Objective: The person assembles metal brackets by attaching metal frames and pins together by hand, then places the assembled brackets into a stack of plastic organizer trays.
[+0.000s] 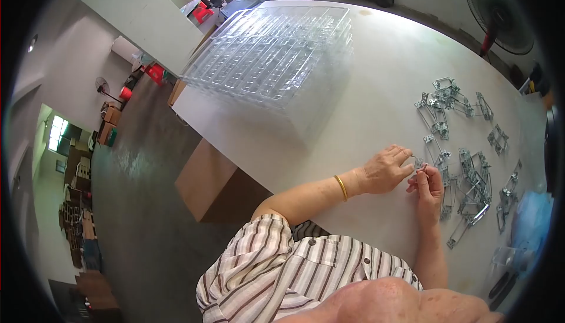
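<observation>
My left hand (384, 170), with a gold bangle on the wrist, reaches over the white table with its fingers closed on a small metal wire bracket (418, 162). My right hand (429, 185) meets it there, thumb and fingertips pinched on the same piece. The fingers cover most of the bracket, so its full shape is hidden. Just beyond my hands, several similar silvery brackets (475, 176) lie in a loose, tangled heap. A further cluster (450, 96) of them rests higher up the table.
Stacked clear plastic trays (265, 58) stand at the table's far left. A cardboard box (218, 182) is under the left edge. Blue plastic (531, 220) and a dark-handled tool (502, 287) lie at the right edge. A fan (499, 14) stands behind.
</observation>
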The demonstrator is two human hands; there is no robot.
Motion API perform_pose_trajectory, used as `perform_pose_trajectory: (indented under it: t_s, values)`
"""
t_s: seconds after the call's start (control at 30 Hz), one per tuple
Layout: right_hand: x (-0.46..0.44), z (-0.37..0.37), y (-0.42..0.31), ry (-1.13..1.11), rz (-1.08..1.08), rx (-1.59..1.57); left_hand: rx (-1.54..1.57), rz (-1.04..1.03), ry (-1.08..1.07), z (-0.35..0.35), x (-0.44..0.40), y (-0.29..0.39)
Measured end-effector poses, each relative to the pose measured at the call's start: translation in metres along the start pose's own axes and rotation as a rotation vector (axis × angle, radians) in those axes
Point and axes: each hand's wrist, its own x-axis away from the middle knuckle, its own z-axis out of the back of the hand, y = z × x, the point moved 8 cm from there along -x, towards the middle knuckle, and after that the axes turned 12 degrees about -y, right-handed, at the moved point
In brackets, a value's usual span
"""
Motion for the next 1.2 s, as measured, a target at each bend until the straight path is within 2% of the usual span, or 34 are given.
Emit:
perform_pose_trajectory:
  t_s: [0.27, 0.33, 0.47, 0.67, 0.87, 1.07, 1.2]
  values:
    - [0.003, 0.001, -0.011, -0.031, 0.052, 0.127, 0.173, 0.001, -0.046, -0.007, 0.003, 0.003]
    - [0.003, 0.0, -0.012, -0.041, 0.078, 0.117, 0.308, 0.031, 0.031, 0.004, 0.002, -0.001]
    - [0.005, 0.0, -0.018, -0.031, 0.107, 0.094, 0.652, 0.243, 0.036, 0.0, 0.008, -0.023]
    - [0.006, -0.003, -0.026, -0.011, 0.124, 0.107, 1.344, 0.516, -0.22, -0.034, 0.02, -0.045]
    - [0.003, -0.004, -0.023, -0.033, 0.117, 0.103, 1.789, 0.473, -0.415, -0.045, 0.02, -0.031]
    - [0.005, -0.003, -0.019, 0.007, 0.06, 0.073, 1.793, 0.539, -0.398, -0.053, 0.026, -0.032]
    - [0.004, 0.009, -0.018, 0.111, 0.065, 0.1, 1.829, 0.499, -0.243, -0.048, 0.02, -0.044]
